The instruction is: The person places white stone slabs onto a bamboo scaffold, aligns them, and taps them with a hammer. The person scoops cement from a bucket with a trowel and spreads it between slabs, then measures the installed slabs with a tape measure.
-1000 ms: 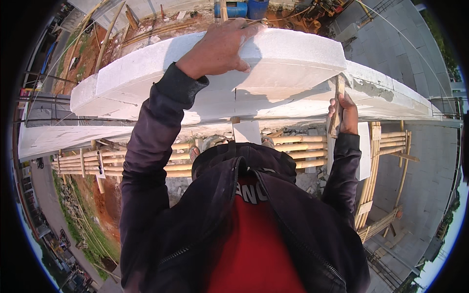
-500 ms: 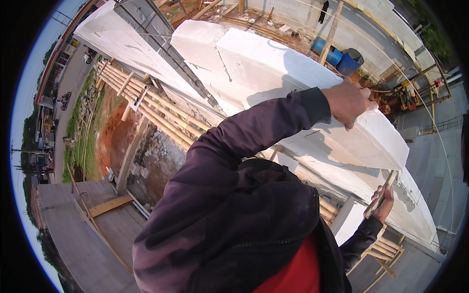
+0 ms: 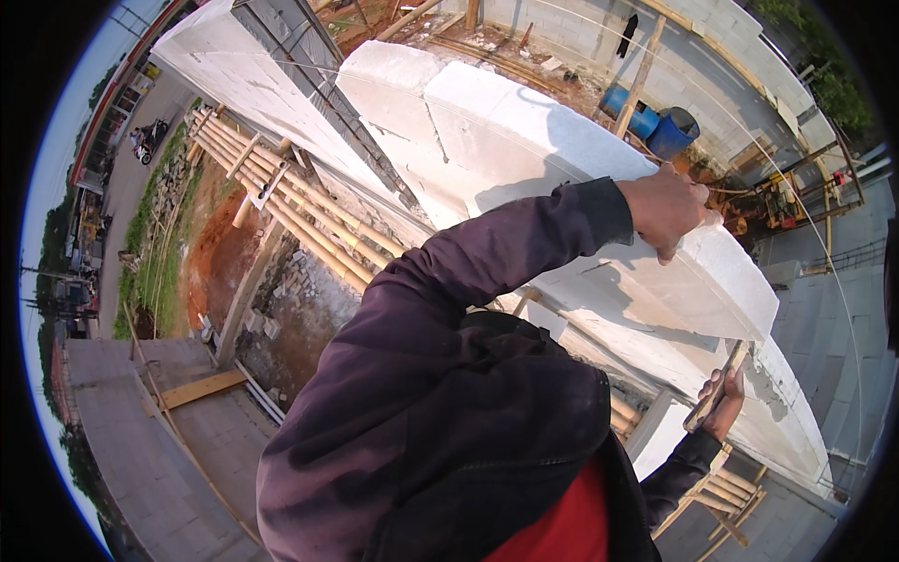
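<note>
On top of the wall of pale blocks, a large white block [image 3: 562,178] lies with its long axis running from the upper left down to the lower right, and it serves as the landmark here. To the left of the block, bamboo scaffold poles [image 3: 290,211] run alongside the wall, with red earth and rubble below them. The left hand [image 3: 667,208], oddly, shows on the right of the view because the arm crosses over the dark-sleeved shoulder; it rests on the far upper edge of the block, its grip curled over that edge and closed on it, wrist bent, elbow raised. Beyond the block, past that hand, stand blue barrels [image 3: 655,126]. Below the block's lower right end, the right hand [image 3: 721,407] is clamped around the handle of a thin flat tool [image 3: 716,384], probably a trowel, which stands nearly upright against the block course beneath. The left hand is the one on the block; the right sits just under its near edge.
</note>
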{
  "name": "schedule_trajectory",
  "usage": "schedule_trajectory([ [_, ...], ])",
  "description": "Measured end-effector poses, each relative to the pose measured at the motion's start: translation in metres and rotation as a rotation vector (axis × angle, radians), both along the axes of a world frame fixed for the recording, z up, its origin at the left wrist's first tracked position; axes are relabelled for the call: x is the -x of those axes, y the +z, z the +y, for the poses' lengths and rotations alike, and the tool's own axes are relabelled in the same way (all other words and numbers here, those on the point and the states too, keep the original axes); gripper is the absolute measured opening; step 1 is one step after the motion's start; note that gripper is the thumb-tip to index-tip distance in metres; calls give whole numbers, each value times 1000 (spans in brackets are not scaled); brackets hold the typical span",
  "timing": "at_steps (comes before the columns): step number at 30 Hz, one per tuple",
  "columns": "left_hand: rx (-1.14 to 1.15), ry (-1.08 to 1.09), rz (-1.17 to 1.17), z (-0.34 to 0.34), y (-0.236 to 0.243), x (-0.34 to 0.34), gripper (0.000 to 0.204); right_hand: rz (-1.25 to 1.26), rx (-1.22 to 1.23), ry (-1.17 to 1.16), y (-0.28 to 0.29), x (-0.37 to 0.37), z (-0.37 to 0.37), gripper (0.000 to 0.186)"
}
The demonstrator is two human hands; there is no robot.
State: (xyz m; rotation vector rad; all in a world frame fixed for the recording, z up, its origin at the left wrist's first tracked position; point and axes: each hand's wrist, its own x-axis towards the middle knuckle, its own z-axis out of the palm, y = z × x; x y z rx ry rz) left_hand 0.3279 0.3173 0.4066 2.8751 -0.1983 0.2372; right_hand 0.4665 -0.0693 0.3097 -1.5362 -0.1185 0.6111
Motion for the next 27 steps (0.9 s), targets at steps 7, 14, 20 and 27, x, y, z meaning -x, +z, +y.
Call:
schedule_trajectory([
  [7, 2, -8, 19, 2, 3, 0, 91, -22, 7, 58, 4, -7, -8, 23],
  [14, -19, -7, 17, 1, 6, -2, 91, -12, -10, -12, -1, -2, -3, 20],
  [20, 47, -2, -9, 6, -2, 1, 92, 2, -36, 83, 10, 11, 4, 20],
  [27, 116, 174, -182, 80, 12, 71, 63, -403, -13, -357, 22, 110, 5, 54],
])
